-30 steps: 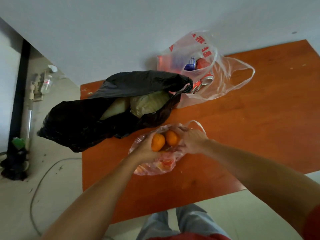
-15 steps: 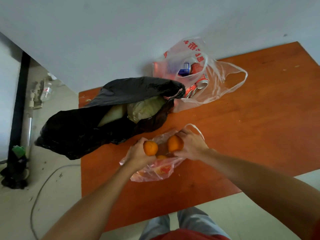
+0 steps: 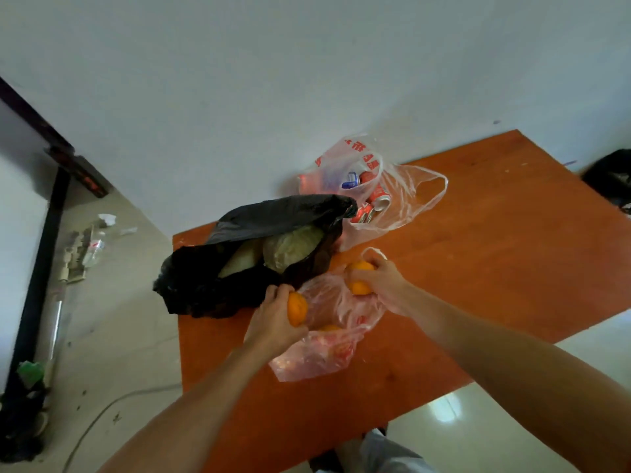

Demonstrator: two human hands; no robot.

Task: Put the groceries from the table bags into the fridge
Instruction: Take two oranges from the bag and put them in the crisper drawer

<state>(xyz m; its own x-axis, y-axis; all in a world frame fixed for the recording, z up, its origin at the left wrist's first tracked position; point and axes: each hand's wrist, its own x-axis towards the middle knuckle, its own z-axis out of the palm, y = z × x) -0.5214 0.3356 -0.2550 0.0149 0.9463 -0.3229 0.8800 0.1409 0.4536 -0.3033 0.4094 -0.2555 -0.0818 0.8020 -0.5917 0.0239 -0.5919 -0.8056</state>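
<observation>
My left hand (image 3: 273,322) grips one orange (image 3: 297,308) at the left edge of a clear pink-printed bag (image 3: 327,349) lying on the orange-brown table (image 3: 495,268). My right hand (image 3: 379,278) holds two oranges (image 3: 358,276), one above the other, over the bag's far end. Another orange (image 3: 329,327) lies inside the bag. A black bag (image 3: 246,268) with pale green cabbages (image 3: 290,245) lies to the left. A clear bag of drink cans (image 3: 368,196) rests at the back.
The table stands against a white wall. Left of it the floor holds a bottle (image 3: 94,249), scraps, a cable (image 3: 102,414) and a dark pole (image 3: 37,288). A dark object (image 3: 611,179) sits at the far right. My knees (image 3: 386,452) are under the near edge.
Both hands have drawn apart and lifted oranges out of the clear bag. My right hand now holds two oranges. The view has tilted up and back.
</observation>
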